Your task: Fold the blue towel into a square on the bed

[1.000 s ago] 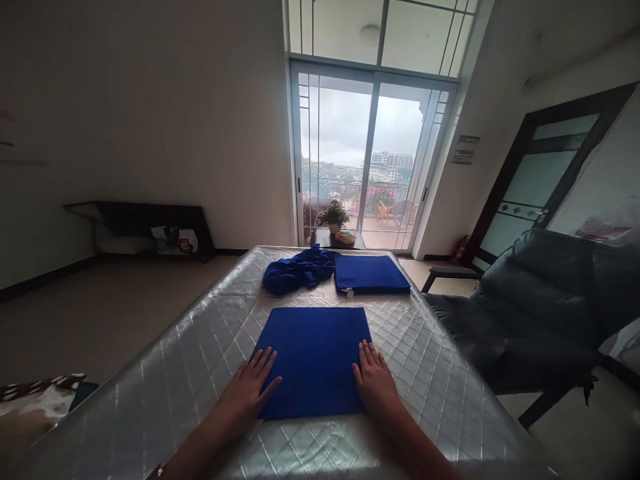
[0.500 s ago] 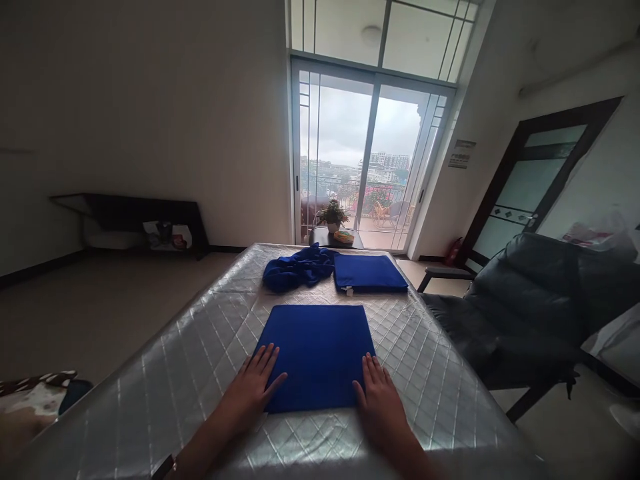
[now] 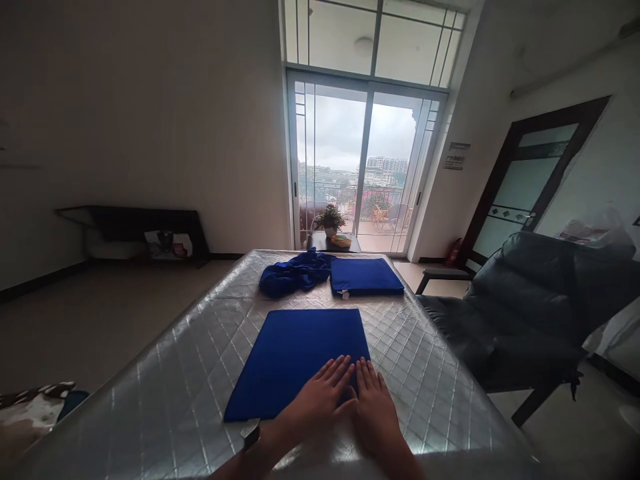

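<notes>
A blue folded cloth [image 3: 280, 363] lies flat, roughly square, on the silver quilted table cover [image 3: 175, 393]. My left hand [image 3: 323, 393] rests on its lower right part, palm down with the fingers stretched out. Beside it, my right hand [image 3: 374, 403] lies along the cloth's right edge, fingers straight and flat. The two thumbs meet or overlap; I cannot tell which. Farther back sit a neat stack of folded blue cloth [image 3: 367, 275] with a small white tag and a crumpled blue cloth [image 3: 293, 273] to its left.
A black padded chair [image 3: 510, 313] stands close along the table's right side. Behind the far end are a potted plant [image 3: 330, 219] on a small dark table and a sliding glass door [image 3: 330, 140]. A dark low bench [image 3: 130, 230] is by the left wall.
My left hand has moved right from the cloth's left edge to beside my right hand. The right hand stays at the right edge. The cloth's left edge is now uncovered.
</notes>
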Demonstrator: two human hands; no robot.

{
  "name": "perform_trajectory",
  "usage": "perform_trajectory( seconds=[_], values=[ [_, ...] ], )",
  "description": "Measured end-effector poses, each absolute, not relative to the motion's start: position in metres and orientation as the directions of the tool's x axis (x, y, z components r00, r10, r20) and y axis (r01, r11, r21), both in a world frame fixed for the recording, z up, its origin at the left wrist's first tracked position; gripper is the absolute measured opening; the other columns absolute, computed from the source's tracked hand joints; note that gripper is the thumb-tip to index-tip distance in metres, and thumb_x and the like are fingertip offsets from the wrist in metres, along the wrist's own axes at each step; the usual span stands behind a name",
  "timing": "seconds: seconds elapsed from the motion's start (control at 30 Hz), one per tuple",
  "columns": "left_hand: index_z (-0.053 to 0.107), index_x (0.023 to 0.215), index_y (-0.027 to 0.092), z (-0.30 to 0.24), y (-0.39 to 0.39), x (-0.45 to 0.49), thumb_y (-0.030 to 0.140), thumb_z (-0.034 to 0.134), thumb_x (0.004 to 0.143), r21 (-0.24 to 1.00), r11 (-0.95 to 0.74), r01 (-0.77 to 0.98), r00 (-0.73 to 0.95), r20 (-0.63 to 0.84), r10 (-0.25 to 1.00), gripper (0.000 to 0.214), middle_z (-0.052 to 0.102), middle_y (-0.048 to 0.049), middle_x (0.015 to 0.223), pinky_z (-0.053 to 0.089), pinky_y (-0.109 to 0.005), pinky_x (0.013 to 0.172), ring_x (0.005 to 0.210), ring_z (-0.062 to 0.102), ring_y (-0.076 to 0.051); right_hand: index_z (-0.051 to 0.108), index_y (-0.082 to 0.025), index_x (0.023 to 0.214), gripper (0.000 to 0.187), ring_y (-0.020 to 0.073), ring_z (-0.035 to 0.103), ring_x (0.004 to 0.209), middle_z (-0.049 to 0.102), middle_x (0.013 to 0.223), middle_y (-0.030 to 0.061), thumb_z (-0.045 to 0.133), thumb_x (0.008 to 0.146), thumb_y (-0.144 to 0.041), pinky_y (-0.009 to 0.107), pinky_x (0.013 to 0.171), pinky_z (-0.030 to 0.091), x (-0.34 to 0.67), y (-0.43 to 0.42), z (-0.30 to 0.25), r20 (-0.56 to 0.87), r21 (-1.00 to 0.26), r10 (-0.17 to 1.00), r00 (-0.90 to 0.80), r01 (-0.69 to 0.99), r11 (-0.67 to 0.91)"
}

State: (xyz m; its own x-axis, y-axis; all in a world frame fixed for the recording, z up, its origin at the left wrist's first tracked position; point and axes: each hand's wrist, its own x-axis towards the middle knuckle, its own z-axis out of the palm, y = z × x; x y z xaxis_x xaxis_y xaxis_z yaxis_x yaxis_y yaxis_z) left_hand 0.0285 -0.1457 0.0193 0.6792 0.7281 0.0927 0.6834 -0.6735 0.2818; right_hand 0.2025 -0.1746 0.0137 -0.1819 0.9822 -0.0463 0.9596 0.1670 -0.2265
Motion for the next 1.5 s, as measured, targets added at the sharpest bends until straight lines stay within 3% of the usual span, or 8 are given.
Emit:
perform_trajectory(
  seconds=[0.1,0.27,0.5,0.7,0.9,1.2,1.5],
  values=[
    [-0.001,0.153,0.032,0.017,-0.141,0.048,0.059,0.019,0.096,0.326,-0.683,0.653,0.702,0.077,0.708,0.065,0.009,0.0023,0.159,0.023,-0.043,0.124,0.147,0.008,-0.017,0.023,-0.018,0.153,0.057,0.0212,0.005,0.148,0.010,0.159,0.0020,0.028,0.098,-0.034,0.042,0.121,0.010,0.204,-0.174,0.010,-0.046,-0.226,0.973,-0.225,0.951,0.209],
    [0.002,0.152,0.033,0.007,-0.144,0.021,0.061,0.023,0.096,0.335,-0.587,0.737,0.615,0.029,0.788,0.066,0.009,0.0031,0.159,0.021,-0.046,0.124,0.147,0.010,-0.020,0.024,-0.014,0.153,0.059,0.0206,0.009,0.148,0.012,0.159,0.0034,0.025,0.098,-0.038,0.040,0.121,0.011,0.201,-0.175,0.017,-0.083,-0.249,0.985,-0.153,0.960,0.128],
    [0.012,0.151,0.029,-0.002,-0.165,-0.075,0.066,0.025,0.093,0.234,-0.249,0.940,0.272,-0.072,0.959,0.070,0.011,0.0015,0.159,0.018,-0.048,0.122,0.148,0.010,-0.023,0.022,-0.013,0.153,0.061,0.0195,0.007,0.148,0.011,0.159,0.0008,0.024,0.098,-0.041,0.039,0.121,0.009,0.202,-0.176,0.021,-0.087,-0.303,0.986,-0.144,0.946,0.111],
    [0.019,0.152,0.023,-0.006,-0.184,-0.110,0.067,0.028,0.092,0.176,-0.079,0.981,0.088,-0.042,0.995,0.075,0.012,0.0002,0.159,0.017,-0.047,0.122,0.148,0.009,-0.024,0.019,-0.014,0.153,0.061,0.0189,0.005,0.148,0.010,0.159,0.0002,0.024,0.099,-0.042,0.040,0.121,0.009,0.201,-0.176,0.023,-0.107,-0.288,0.985,-0.133,0.953,0.098],
    [0.021,0.151,0.013,0.008,-0.190,-0.099,0.067,0.026,0.092,0.152,-0.056,0.987,0.065,-0.056,0.996,0.080,0.012,-0.0040,0.159,0.016,-0.047,0.122,0.149,0.011,-0.024,0.018,-0.013,0.153,0.062,0.0184,0.005,0.148,0.010,0.160,0.0011,0.020,0.099,-0.044,0.040,0.121,0.008,0.200,-0.176,0.025,-0.112,-0.266,0.984,-0.136,0.958,0.102],
    [0.024,0.151,0.013,0.007,-0.191,-0.102,0.071,0.028,0.089,0.191,-0.075,0.979,0.081,-0.022,0.996,0.085,0.014,-0.0049,0.159,0.019,-0.049,0.121,0.148,0.015,-0.026,0.023,-0.011,0.152,0.061,0.0209,0.013,0.148,0.015,0.159,0.0057,0.024,0.098,-0.041,0.041,0.120,0.010,0.201,-0.167,0.040,-0.184,-0.145,0.971,-0.150,0.982,0.124],
    [0.024,0.151,0.025,-0.006,-0.188,-0.104,0.071,0.032,0.088,0.203,-0.076,0.976,0.072,0.030,0.997,0.078,0.018,0.0010,0.159,0.021,-0.047,0.121,0.148,0.016,-0.025,0.020,-0.008,0.153,0.064,0.0188,0.010,0.148,0.015,0.160,0.0074,0.017,0.100,-0.044,0.038,0.120,0.009,0.190,-0.111,0.046,-0.075,-0.159,0.976,-0.206,0.968,0.193]
  ],
)
